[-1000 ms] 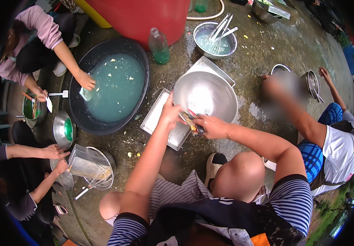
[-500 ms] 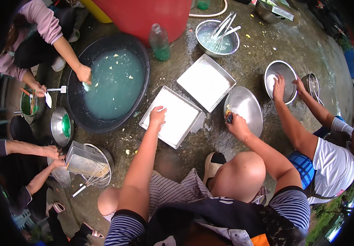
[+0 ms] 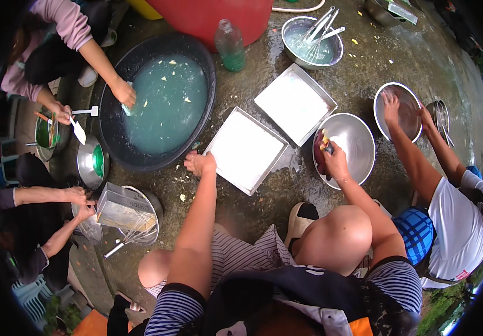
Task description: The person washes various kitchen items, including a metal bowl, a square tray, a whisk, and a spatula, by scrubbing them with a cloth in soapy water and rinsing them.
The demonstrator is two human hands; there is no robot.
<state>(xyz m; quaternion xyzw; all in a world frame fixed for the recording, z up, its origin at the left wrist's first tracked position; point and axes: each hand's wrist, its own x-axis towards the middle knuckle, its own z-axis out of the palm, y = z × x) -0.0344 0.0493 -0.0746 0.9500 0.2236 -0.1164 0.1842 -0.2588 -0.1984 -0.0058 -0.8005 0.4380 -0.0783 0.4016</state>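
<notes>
My left hand (image 3: 200, 163) is beside the left corner of the nearer square metal tray (image 3: 247, 150), fingers loosely apart and pointing left. Nothing shows in them. My right hand (image 3: 335, 162) is closed on a yellow and dark-red scrubber (image 3: 321, 147), partly covered by my fingers. It presses against the left inner wall of a wide steel bowl (image 3: 359, 137), which tilts toward me. Behind the nearer tray lies a second square metal tray (image 3: 296, 103), its corner close to the bowl's rim.
Left stands a big black basin (image 3: 212, 95) of cloudy water, a co-worker's hand (image 3: 123, 92) in it. A green-bottomed bottle (image 3: 230, 47) and a bowl with whisks (image 3: 311, 47) stand behind. Another co-worker handles a steel bowl (image 3: 397, 115) at right; others' hands (image 3: 79, 201) hold a rectangular pan (image 3: 124, 207).
My left hand has moved left, off the nearer tray to its corner. My right hand keeps the scrubber in the bowl. The view has shifted slightly.
</notes>
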